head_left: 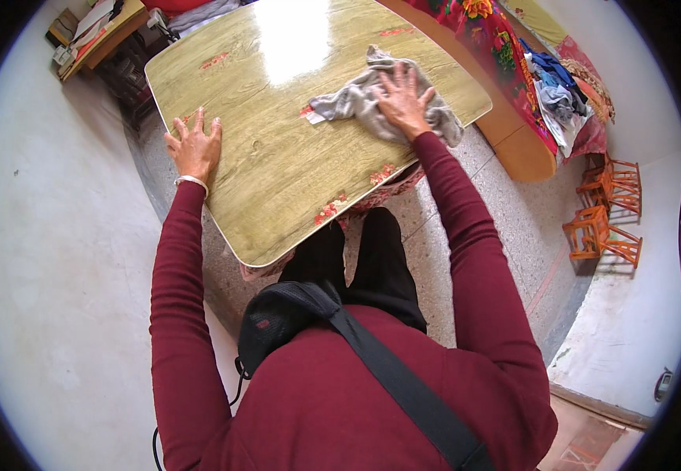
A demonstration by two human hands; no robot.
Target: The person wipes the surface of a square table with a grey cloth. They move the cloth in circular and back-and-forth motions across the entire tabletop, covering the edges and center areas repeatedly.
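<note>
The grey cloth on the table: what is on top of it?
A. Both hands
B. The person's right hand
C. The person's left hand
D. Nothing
B: the right hand lies flat with spread fingers on the grey cloth, while the left hand presses the bare table near its left edge.

Both arms in maroon sleeves reach forward; left hand (194, 146) and right hand (403, 98) lie flat, fingers spread.
</note>
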